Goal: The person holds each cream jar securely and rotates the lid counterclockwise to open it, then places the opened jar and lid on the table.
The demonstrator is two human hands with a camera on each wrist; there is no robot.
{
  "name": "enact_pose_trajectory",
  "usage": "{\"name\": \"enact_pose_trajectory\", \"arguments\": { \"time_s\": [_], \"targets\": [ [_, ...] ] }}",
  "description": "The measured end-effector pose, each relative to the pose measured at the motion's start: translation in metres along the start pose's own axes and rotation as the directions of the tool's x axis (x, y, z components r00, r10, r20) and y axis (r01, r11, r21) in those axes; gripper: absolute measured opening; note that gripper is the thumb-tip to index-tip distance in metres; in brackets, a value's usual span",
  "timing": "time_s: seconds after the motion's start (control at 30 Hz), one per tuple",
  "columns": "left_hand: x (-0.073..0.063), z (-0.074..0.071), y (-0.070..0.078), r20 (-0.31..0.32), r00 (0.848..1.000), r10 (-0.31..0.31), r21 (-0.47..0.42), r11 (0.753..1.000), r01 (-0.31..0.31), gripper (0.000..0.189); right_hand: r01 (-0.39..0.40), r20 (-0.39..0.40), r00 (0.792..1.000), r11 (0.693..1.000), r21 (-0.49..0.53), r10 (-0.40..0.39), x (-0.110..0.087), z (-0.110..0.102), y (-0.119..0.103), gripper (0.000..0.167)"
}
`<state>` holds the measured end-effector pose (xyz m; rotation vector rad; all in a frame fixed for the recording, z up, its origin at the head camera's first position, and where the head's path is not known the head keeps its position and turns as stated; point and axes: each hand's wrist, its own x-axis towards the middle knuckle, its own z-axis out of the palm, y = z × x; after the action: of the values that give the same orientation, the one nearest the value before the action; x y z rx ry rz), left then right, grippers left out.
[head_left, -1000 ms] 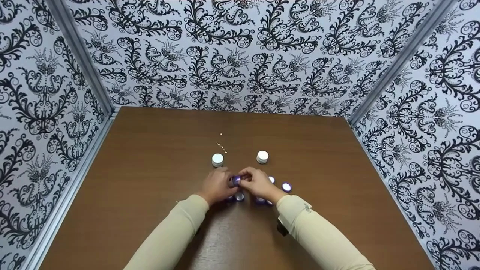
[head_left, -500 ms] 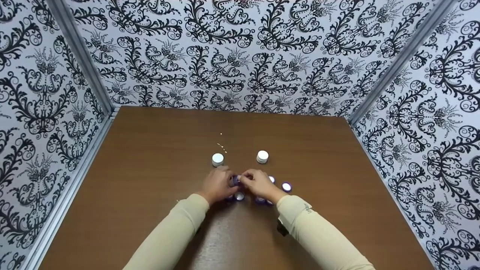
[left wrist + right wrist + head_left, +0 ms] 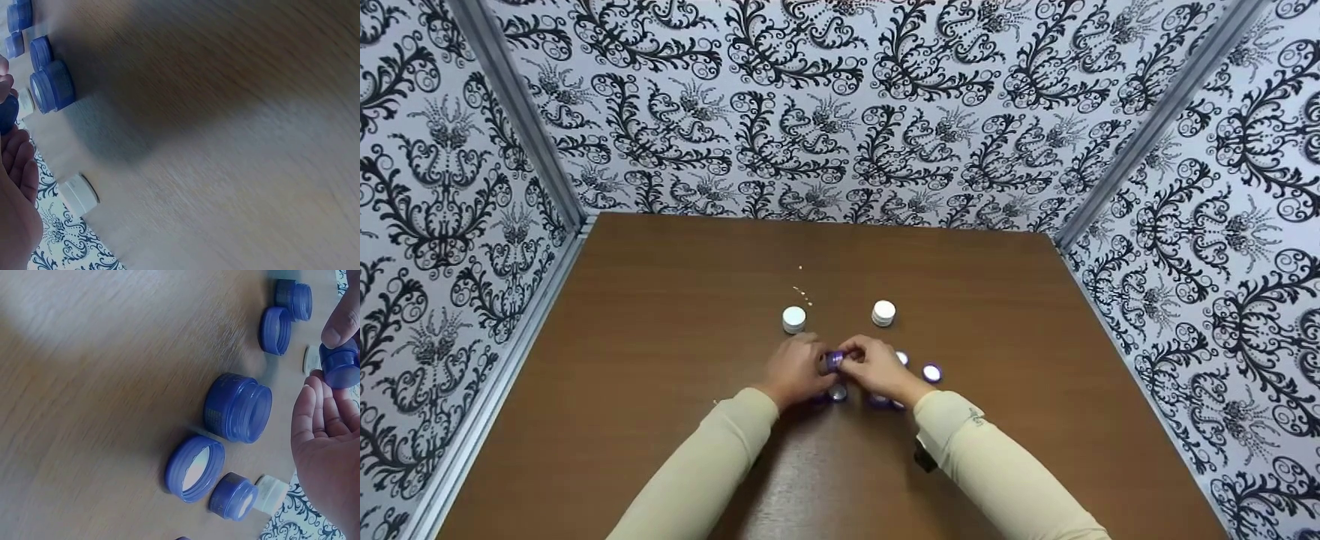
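A small blue-purple jar (image 3: 835, 361) is between both hands, above the table. The left hand (image 3: 796, 369) grips it from the left, with its thumb (image 3: 340, 326) on the jar in the right wrist view. From the other side, the fingertips of the right hand (image 3: 880, 369) pinch its end; these fingers partly hide it. Below the hands, an uncapped blue jar (image 3: 292, 298) and a blue lid (image 3: 274, 332) lie near the left hand. Near the right hand are a larger open blue jar (image 3: 239, 408), a blue lid with white lining (image 3: 194, 469) and a smaller blue jar (image 3: 232, 495).
Two white round containers stand beyond the hands, one on the left (image 3: 793, 319) and one on the right (image 3: 883, 313). Small pale crumbs (image 3: 802, 294) lie on the brown table (image 3: 660, 300). Patterned wall panels (image 3: 840, 112) enclose the back and sides.
The right fingertips shift slightly over the jar's end and back again. Both hands keep hold of the jar in nearly the same place, and the things on the table stay put.
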<state>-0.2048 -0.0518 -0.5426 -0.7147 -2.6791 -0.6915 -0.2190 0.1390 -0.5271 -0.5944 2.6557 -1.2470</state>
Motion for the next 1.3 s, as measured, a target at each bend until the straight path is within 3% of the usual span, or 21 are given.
{"name": "enact_pose_trajectory", "arguments": {
  "time_s": [0.27,0.57,1.0,1.3],
  "targets": [
    [0.0006,-0.0008,0.0010,0.012,1.000,-0.012,0.009,1.000,0.011,0.031,0.014,-0.005,1.000,1.000,-0.004,-0.014,0.0008,0.0003,0.0018,0.020],
    [0.0008,0.0003,0.0007,0.017,1.000,-0.008,0.015,1.000,0.008,0.032,-0.024,-0.012,1.000,0.997,-0.069,0.023,0.0017,0.0005,0.0054,0.022],
    [0.0019,0.0014,0.0014,0.021,1.000,-0.014,0.030,0.999,0.014,0.031,0.056,-0.024,0.998,0.998,0.036,-0.055,-0.0017,-0.0010,0.0005,0.024],
    [0.0025,0.0003,0.0003,0.033,0.999,-0.024,0.023,0.999,0.023,0.035,-0.010,-0.038,0.999,0.998,-0.055,0.008,-0.0014,-0.0017,0.0001,0.022]
  ]
}}
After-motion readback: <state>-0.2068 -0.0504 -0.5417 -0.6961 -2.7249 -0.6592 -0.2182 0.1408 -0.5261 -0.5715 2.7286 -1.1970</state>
